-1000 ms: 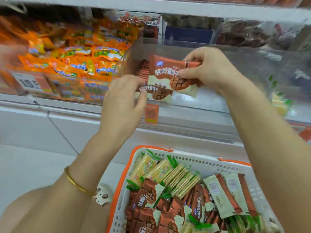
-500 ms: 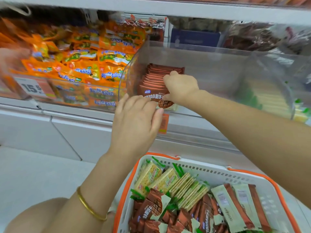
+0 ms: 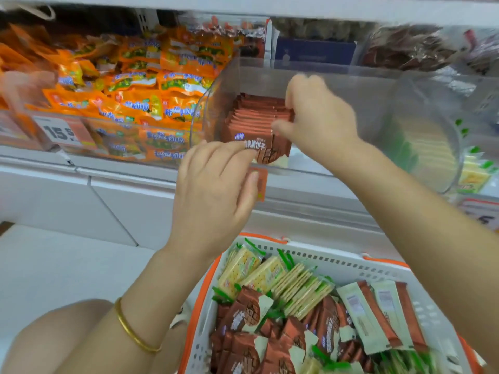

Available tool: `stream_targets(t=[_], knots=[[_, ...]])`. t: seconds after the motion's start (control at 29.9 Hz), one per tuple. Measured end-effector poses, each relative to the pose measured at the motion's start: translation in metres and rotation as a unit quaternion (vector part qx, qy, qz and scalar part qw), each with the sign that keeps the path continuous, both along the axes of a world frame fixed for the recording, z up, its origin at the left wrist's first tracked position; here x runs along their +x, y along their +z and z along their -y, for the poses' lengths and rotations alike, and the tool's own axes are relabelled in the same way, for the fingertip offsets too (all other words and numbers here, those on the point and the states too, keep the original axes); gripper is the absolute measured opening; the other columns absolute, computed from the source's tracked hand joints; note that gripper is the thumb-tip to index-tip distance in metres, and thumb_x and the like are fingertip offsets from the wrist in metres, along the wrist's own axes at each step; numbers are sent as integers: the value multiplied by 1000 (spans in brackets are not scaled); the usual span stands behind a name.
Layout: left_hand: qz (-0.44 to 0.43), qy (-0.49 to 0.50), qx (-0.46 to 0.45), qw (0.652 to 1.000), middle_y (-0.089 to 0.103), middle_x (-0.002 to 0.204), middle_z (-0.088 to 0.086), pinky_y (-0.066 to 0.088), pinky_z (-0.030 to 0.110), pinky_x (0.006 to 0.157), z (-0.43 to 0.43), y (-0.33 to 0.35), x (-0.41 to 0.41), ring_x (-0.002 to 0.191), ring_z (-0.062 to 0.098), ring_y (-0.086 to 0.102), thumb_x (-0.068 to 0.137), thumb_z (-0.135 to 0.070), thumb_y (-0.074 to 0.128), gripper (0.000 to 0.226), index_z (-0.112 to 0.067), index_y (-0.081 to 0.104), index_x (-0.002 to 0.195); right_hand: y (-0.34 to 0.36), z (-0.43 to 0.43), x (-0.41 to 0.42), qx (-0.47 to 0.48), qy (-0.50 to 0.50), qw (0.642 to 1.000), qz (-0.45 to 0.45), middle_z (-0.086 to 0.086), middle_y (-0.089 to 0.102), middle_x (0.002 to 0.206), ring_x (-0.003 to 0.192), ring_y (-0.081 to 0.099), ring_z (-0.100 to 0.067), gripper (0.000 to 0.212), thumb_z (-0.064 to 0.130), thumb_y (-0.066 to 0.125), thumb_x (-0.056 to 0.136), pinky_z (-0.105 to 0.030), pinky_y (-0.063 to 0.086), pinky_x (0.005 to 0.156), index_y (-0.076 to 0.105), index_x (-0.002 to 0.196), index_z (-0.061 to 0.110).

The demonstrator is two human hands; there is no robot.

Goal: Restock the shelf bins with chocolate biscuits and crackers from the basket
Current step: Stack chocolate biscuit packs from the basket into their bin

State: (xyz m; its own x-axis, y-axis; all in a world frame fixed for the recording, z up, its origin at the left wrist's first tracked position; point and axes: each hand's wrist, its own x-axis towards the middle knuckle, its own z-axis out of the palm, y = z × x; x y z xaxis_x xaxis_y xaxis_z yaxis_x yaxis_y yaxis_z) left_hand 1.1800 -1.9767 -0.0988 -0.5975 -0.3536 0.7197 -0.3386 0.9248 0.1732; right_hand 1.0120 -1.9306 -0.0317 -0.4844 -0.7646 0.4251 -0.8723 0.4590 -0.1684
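Chocolate biscuit packets (image 3: 256, 117): brown-red wrappers standing on edge in a row at the left end of the clear shelf bin (image 3: 324, 66). The row runs from the bin's front wall towards its back. Each packet's long axis lies sideways across the bin, with the printed face turned to the front. The front packet (image 3: 266, 151) shows white lettering and a biscuit picture through the wall.

Right hand (image 3: 321, 114): reaches into the bin from above. The fingers curl over the top edges at the right end of the row, the thumb lies against a packet nearer the front, and the hand grips the packets between them.

Left hand (image 3: 216, 184): outside the bin, just in front of its wall. The fingers are loosely bent and grip nothing. Whether the fingertips touch the wall cannot be told. A gold bangle (image 3: 135, 333) sits on the forearm.

Small orange tag (image 3: 261, 182): on the shelf edge below the bin, beside the left thumb.

Basket (image 3: 337, 261): white with an orange rim, below the shelf. It holds loose chocolate packets (image 3: 251, 317), green-trimmed cracker packets (image 3: 259, 273) and long cream-and-brown packets (image 3: 378, 317), lying at mixed angles.

Neighbouring bins: orange snack bags (image 3: 135, 90) to the left, with a price label (image 3: 62, 130) reading 15. To the right is a curved bin of pale packets (image 3: 429, 147), blurred.
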Motion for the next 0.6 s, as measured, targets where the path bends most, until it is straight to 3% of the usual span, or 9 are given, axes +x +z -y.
stream_targets(t=[0.07,0.13,0.17,0.27,0.33,0.4,0.5,0.6], knots=[[-8,0,3,1000,65,104,4,37,40,83,-17,-4,14,96,28,53,89,-19,48,25,-10,67,103,-1,-39,24,-101,56,990,79,2,52,93,85,55,-25,23,28,65,82,-37,43,71,45,93,21],[61,-14,33,998,63,94,3,39,40,73,-28,-23,28,88,28,52,88,-19,46,24,-11,66,96,-29,-70,51,-138,105,972,161,4,54,79,73,57,-20,21,20,66,79,-37,45,66,46,87,23],[118,-18,51,992,63,91,3,42,40,71,-30,-34,33,87,28,53,87,-22,42,28,-11,67,94,-53,-79,61,-96,113,970,192,5,55,77,72,57,-20,20,18,66,80,-37,46,65,47,86,23],[332,-4,127,935,64,99,4,48,41,77,-31,-59,36,96,29,55,83,-38,23,53,-13,66,102,-148,-80,76,182,115,947,241,1,58,90,90,58,-22,12,23,63,87,-33,45,70,55,95,20],[437,15,142,888,60,114,3,46,40,86,-26,-72,36,109,25,51,92,-38,28,45,-16,60,114,-205,-76,81,296,103,914,257,-4,60,104,101,58,-25,24,30,61,90,-32,46,74,56,107,15],[488,9,147,860,58,120,2,47,38,87,-25,-81,33,112,23,51,97,-35,38,34,-17,56,120,-240,-74,90,317,78,910,254,-7,60,111,108,53,-26,37,37,62,90,-36,48,79,52,114,12],[512,4,140,848,59,117,4,45,33,78,-26,-88,28,108,24,54,98,-36,39,33,-19,55,120,-262,-71,99,297,53,924,234,-6,57,115,117,43,-27,43,39,65,87,-38,44,86,48,116,12],[517,1,147,843,58,119,5,45,35,79,-25,-90,23,110,25,54,98,-37,40,33,-18,54,122,-271,-70,92,301,56,919,246,-3,59,95,107,44,-24,29,38,67,85,-35,43,81,53,97,16]])
